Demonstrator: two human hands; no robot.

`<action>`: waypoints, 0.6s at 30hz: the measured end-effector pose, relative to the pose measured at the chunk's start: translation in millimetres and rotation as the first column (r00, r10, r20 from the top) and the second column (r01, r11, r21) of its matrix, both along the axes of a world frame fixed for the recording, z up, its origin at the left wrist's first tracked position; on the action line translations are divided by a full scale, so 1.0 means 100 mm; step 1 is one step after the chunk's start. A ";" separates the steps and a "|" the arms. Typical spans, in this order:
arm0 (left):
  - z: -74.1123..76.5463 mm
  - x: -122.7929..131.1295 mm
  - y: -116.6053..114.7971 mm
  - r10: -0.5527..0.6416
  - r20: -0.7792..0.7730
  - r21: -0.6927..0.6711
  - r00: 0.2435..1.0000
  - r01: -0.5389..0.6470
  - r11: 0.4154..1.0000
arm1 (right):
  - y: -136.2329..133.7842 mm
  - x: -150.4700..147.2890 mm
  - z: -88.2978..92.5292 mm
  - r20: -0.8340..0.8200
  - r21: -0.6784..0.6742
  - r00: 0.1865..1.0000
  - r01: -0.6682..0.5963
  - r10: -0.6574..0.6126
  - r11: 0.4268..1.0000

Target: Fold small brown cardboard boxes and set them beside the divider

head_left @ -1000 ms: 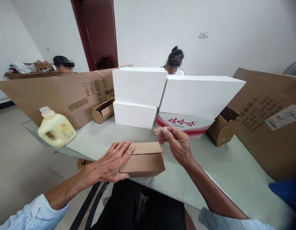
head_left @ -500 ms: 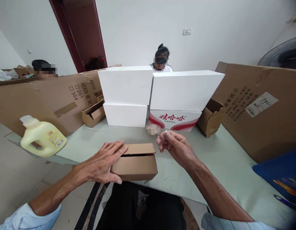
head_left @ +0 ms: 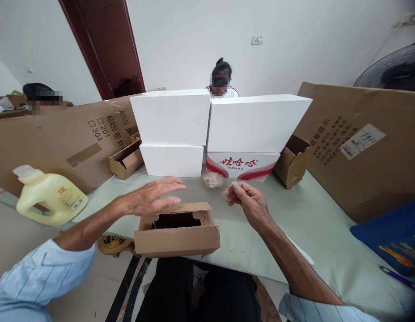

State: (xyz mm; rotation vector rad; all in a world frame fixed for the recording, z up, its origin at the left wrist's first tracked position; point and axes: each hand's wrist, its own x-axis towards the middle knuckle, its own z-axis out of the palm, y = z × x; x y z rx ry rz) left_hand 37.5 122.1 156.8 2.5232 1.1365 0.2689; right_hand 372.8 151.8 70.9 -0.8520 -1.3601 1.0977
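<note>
Cardboard box [head_left: 177, 243] on the desk [head_left: 257, 255], just below the left hand [head_left: 154, 197] and left of the right hand [head_left: 249, 203]. Now gapes along the top, up from a narrow slit half a second ago, with the left palm lifted off instead of lying across the flaps. Probably means free access to the dark inside from above. At the left hand, fingers loosely spread, thumb apart, nothing visibly held. At the right hand, fingertips pinched together above the desk, perhaps on a scrap of clear film, though too blurred to be sure. Just beyond the right hand, toward the left, a crumpled clear bundle [head_left: 213, 180]; farther beyond, stacked white boxes [head_left: 169, 118].
</note>
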 end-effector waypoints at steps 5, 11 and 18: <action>0.02 0.36 0.73 0.016 0.184 -0.219 0.983 0.025 0.975 | 0.20 -0.09 -0.15 0.041 0.068 0.995 0.088 -0.091 0.994; -0.37 1.01 1.15 0.055 0.413 -0.432 0.909 0.142 0.890 | 0.36 -0.26 -0.20 0.067 0.144 0.988 0.127 -0.137 0.981; -0.59 1.20 1.30 0.169 0.541 -0.493 0.824 0.147 0.857 | 0.51 -0.18 -0.37 0.029 0.083 0.994 0.104 -0.106 0.991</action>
